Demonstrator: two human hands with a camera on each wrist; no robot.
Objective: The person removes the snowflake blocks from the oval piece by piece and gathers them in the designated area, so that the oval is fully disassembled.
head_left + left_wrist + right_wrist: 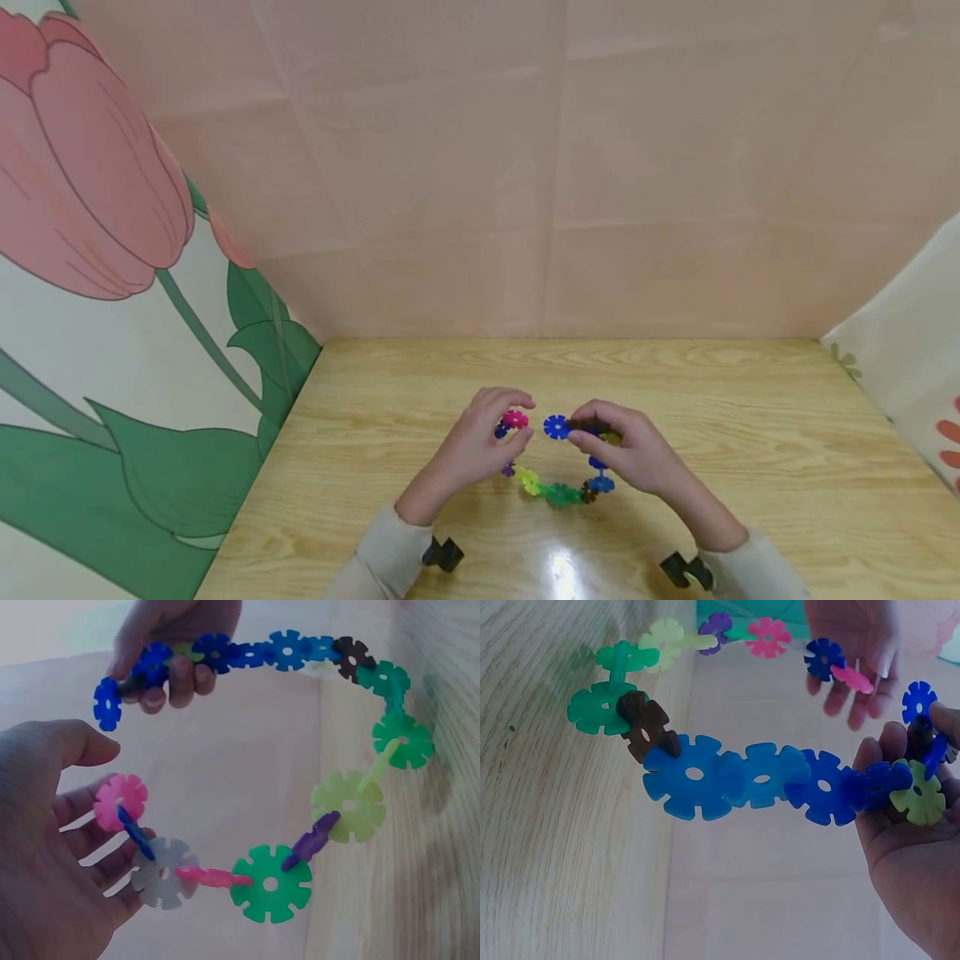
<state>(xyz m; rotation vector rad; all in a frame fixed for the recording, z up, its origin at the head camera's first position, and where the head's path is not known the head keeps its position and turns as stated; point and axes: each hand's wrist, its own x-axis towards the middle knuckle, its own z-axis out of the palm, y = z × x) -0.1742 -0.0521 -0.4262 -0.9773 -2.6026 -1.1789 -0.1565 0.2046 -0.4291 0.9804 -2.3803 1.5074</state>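
Observation:
A chain of notched plastic snowflake discs (560, 495) hangs in a loop between the hands, its two ends apart. My right hand (628, 446) pinches the chain near one end, where a blue disc (557, 427) sticks out past the fingertips. At the other end, a pink disc (121, 801) lies against the fingers of my left hand (480, 442). The left thumb is well clear of that disc, and the fingers are loosely spread. Between the ends run green, yellow, purple, brown and blue discs, plus a whitish one (165, 874) in the left wrist view.
Beneath the hands is a wood-grain table (390, 375). A plain pinkish sheet (555, 167) stands behind it. Tulip-patterned cloth (97, 167) hangs on the left, and a white patterned cloth (915, 350) is at the right. Dark devices (448, 554) sit at both cuffs.

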